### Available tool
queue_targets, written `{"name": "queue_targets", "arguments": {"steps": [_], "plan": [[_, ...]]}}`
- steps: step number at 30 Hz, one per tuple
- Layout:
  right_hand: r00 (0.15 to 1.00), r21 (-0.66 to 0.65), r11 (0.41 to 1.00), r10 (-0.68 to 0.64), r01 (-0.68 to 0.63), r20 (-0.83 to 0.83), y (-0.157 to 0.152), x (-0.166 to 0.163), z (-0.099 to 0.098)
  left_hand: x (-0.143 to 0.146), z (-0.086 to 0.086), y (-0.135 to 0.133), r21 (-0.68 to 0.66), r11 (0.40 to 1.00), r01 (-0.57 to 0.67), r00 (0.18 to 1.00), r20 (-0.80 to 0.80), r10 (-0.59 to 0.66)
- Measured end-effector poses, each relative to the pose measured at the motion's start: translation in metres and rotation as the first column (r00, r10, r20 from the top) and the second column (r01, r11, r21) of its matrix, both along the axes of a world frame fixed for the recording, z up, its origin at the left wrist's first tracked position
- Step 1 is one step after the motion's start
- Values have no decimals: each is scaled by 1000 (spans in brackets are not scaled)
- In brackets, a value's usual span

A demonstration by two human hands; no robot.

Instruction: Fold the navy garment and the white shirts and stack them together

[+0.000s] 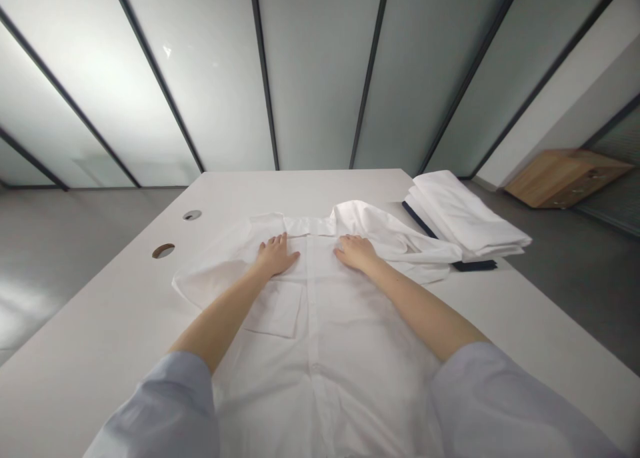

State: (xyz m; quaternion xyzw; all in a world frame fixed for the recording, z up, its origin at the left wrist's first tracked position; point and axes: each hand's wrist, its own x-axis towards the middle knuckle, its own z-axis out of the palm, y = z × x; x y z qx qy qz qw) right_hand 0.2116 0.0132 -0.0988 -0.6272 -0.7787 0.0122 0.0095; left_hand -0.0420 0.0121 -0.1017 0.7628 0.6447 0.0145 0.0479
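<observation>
A white shirt lies spread front side up on the white table, its collar at the far end and a button placket running down the middle. My left hand rests flat on the shirt's left chest area, just above the pocket, fingers apart. On the other side of the placket, my right hand presses flat near the collar with fingers extended. Neither hand holds anything. The right-side sleeve is bunched and reaches toward the folded pile; the left-side sleeve lies loosely outward.
Folded white cloth is stacked at the table's right edge, on top of a dark flat item. Two round holes pierce the table at left. Behind stand frosted glass panels; a wooden cabinet is at far right.
</observation>
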Motion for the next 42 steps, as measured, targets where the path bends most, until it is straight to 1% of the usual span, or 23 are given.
{"name": "queue_targets", "arguments": {"steps": [2, 4, 8, 9, 11, 13, 14, 17, 18, 19, 20, 21, 22, 24, 25, 26, 28, 30, 32, 34, 37, 39, 42], "plan": [[997, -25, 998, -53, 52, -52, 8, -4, 7, 4, 8, 6, -5, 998, -65, 993, 101, 65], [983, -22, 995, -99, 97, -157, 23, -10, 11, 9, 13, 17, -4, 992, -125, 971, 206, 123], [928, -20, 989, -143, 145, -345, 55, -24, 6, 16, 9, 45, -4, 973, -232, 919, 326, 220], [908, -46, 985, -173, 168, -381, 62, -27, 5, 16, 7, 53, -24, 970, -242, 897, 375, 233], [849, -128, 966, -259, 225, -460, 75, -30, 4, 14, 4, 67, -108, 968, -228, 803, 541, 250], [752, -214, 945, -327, 248, -573, 86, -31, 6, 10, 5, 80, -192, 965, -179, 679, 686, 263], [683, -230, 943, -332, 240, -651, 91, -30, 8, 7, 7, 86, -208, 964, -163, 613, 745, 265], [433, -153, 973, -213, 170, -876, 100, -27, 12, -3, 15, 96, -169, 971, -167, 437, 870, 226], [375, -114, 982, -163, 151, -912, 101, -26, 13, -5, 17, 96, -155, 974, -164, 397, 894, 209], [350, -85, 987, -128, 135, -928, 101, -24, 13, -7, 18, 95, -148, 977, -154, 390, 899, 198], [357, -73, 990, -113, 123, -927, 100, -22, 12, -7, 18, 92, -147, 980, -133, 432, 882, 191], [390, -67, 991, -107, 115, -915, 97, -20, 12, -7, 18, 88, -147, 984, -104, 515, 838, 180], [442, -54, 992, -98, 110, -892, 94, -18, 11, -5, 17, 82, -139, 987, -76, 624, 765, 156], [576, -6, 996, -56, 89, -815, 84, -12, 9, 2, 15, 65, -99, 995, -33, 842, 533, 81], [645, 19, 997, -31, 71, -764, 78, -8, 8, 7, 15, 54, -68, 998, -18, 918, 394, 44], [705, 32, 998, -10, 47, -710, 71, -5, 8, 12, 15, 42, -42, 999, -4, 964, 266, 15], [793, -4, 1000, 8, -13, -610, 53, 1, 7, 24, 17, 16, -11, 999, 38, 996, 79, -37], [856, -80, 993, 31, -84, -515, 33, 5, 6, 35, 21, -9, -15, 995, 98, 995, -34, -99], [917, -107, 987, 68, -119, -393, 13, 6, 4, 45, 24, -28, -69, 991, 116, 989, -85, -121], [967, -81, 993, 65, -88, -246, -3, 7, 1, 53, 23, -38, -120, 988, 94, 989, -104, -107], [995, -61, 998, -4, -2, -97, -16, 6, -4, 56, 14, -37, -130, 990, 59, 993, -90, -71], [998, -64, 998, -19, 15, -65, -15, 6, -8, 53, 4, -29, -120, 992, 48, 997, -59, -56], [998, -59, 998, 2, -6, -69, -3, 7, -13, 47, -6, -15, -110, 994, 26, 999, -32, -30]]}}
